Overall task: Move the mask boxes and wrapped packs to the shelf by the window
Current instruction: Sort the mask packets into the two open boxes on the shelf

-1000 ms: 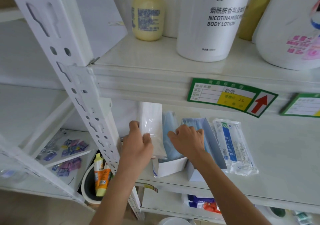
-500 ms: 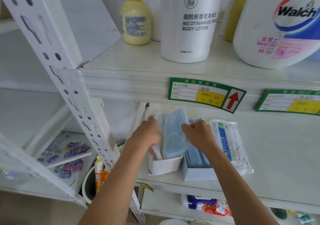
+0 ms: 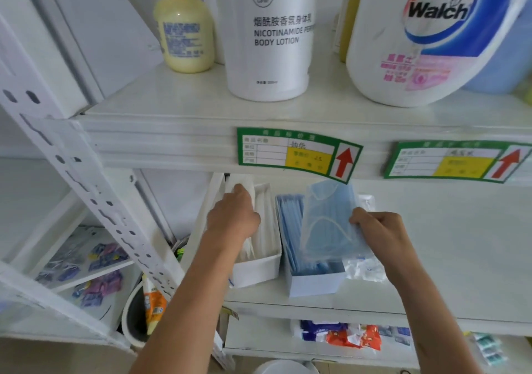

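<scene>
Two open white mask boxes stand side by side on the middle shelf [image 3: 460, 258]. The left box [image 3: 259, 270] holds white wrapped masks, and my left hand [image 3: 233, 218] reaches into it with fingers on the white packs. The right box [image 3: 313, 283] holds blue masks. My right hand [image 3: 380, 232] pinches a clear pack of blue masks [image 3: 328, 221] and holds it tilted above the right box. A clear wrapped pack [image 3: 364, 270] lies flat on the shelf beneath my right hand, mostly hidden.
The shelf above carries a yellow bottle [image 3: 184, 32], a white body lotion bottle [image 3: 269, 34] and a large Walch jug [image 3: 429, 34]. Green price labels [image 3: 296, 153] hang on its edge. A perforated white upright [image 3: 72, 178] stands left. Small packets [image 3: 345, 336] lie on the lower shelf.
My right hand has lifted the blue mask pack out of the left box and carried it right, over the blue box. My left hand has pushed deeper into the left box.
</scene>
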Action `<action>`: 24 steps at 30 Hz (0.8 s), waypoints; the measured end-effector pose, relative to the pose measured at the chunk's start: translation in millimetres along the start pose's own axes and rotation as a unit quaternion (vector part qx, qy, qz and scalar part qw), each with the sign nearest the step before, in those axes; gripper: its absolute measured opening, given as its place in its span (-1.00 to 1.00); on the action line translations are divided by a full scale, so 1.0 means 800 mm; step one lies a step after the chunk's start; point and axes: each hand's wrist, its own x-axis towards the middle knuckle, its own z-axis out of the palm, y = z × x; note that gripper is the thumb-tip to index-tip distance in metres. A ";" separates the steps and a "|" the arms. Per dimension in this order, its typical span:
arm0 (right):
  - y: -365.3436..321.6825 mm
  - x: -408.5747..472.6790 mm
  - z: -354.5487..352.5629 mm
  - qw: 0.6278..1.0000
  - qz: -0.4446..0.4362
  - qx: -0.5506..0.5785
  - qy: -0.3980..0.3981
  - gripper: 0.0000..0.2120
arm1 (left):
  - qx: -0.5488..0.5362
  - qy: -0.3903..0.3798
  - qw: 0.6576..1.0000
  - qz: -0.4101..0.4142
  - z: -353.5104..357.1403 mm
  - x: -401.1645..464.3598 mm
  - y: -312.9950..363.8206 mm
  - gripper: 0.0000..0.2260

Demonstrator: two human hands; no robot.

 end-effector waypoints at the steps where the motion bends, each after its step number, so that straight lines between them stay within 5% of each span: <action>1: 0.002 -0.002 -0.001 1.000 0.006 0.003 0.000 -0.69 | -0.006 0.013 1.000 0.002 0.000 0.000 -0.001 -0.48; 14: 0.015 -0.015 -0.019 0.995 -0.065 -0.049 0.058 -0.60 | -0.027 0.029 0.996 0.080 0.061 -0.036 -0.025 -0.42; 19: 0.010 -0.014 -0.021 0.993 -0.081 -0.059 0.070 -0.54 | -0.013 0.153 0.977 0.150 0.056 -0.047 -0.038 -0.70; 24: 0.010 -0.018 -0.015 0.993 -0.081 -0.068 0.054 -0.56 | 0.029 0.129 0.972 0.194 0.075 -0.042 -0.074 -0.78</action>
